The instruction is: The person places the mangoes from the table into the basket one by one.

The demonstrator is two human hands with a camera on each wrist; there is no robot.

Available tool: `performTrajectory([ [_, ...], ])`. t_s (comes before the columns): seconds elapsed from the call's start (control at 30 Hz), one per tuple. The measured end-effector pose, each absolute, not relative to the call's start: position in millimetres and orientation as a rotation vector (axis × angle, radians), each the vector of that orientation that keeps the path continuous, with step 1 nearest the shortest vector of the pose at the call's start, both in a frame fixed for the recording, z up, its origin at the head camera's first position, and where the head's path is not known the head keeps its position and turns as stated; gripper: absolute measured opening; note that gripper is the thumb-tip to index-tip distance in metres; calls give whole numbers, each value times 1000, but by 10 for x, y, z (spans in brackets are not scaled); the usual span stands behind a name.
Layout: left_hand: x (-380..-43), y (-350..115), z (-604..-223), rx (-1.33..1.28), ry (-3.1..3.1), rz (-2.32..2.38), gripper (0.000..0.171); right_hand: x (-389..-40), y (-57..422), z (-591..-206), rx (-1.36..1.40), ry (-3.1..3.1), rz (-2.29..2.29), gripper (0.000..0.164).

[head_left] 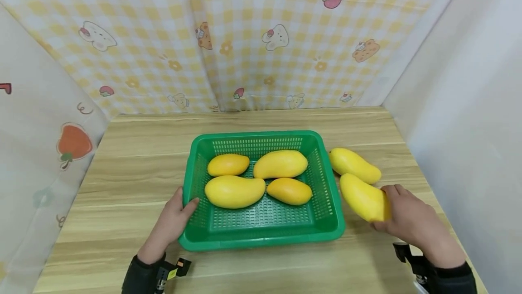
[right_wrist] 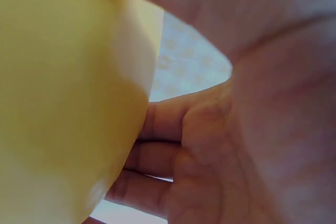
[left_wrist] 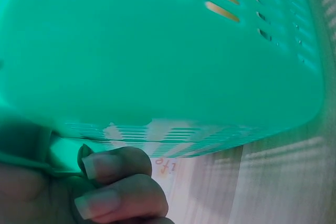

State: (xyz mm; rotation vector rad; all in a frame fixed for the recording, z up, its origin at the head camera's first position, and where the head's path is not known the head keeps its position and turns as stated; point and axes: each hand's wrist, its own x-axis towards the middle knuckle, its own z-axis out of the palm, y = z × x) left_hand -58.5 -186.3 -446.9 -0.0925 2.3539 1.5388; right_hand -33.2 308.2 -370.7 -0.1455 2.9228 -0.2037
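A green plastic basket [head_left: 261,242] stands mid-table with several yellow mangoes [head_left: 234,191] in it, two larger and two smaller. My left hand [head_left: 176,217] grips its left rim, thumb over the inside edge; in the left wrist view the curled fingers [left_wrist: 123,195] show beneath the rim, against the outer wall. To the right of the basket, my right hand [head_left: 412,217] holds a yellow mango [head_left: 363,198] by its right end. The right wrist view shows thumb and fingers [right_wrist: 157,158] around the fruit. Another mango [head_left: 354,165] lies just behind the held one, close to the basket's right wall.
The wooden table [head_left: 134,167] runs back to a yellow checked cloth [head_left: 244,67] with cartoon prints. White cloth walls [head_left: 465,85] close in both sides, the right one near my right hand. Dark wrist straps with camera mounts [head_left: 420,262] sit on both forearms.
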Motion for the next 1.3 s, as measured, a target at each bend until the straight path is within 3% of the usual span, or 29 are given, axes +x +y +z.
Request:
performTrajectory([
  [0.5,-589,-1860,-4452,-114,2397,1484,32,-482,2574,-3299,-386,2980,-290,84],
  [0.9,-592,-1847,-4441,-122,2415,1452,32,-630,2140,-3306,-742,2873,-234,80],
  [1.3,-597,-1854,-4467,-114,2423,1457,31,-686,1815,-3460,-858,2702,-116,83],
])
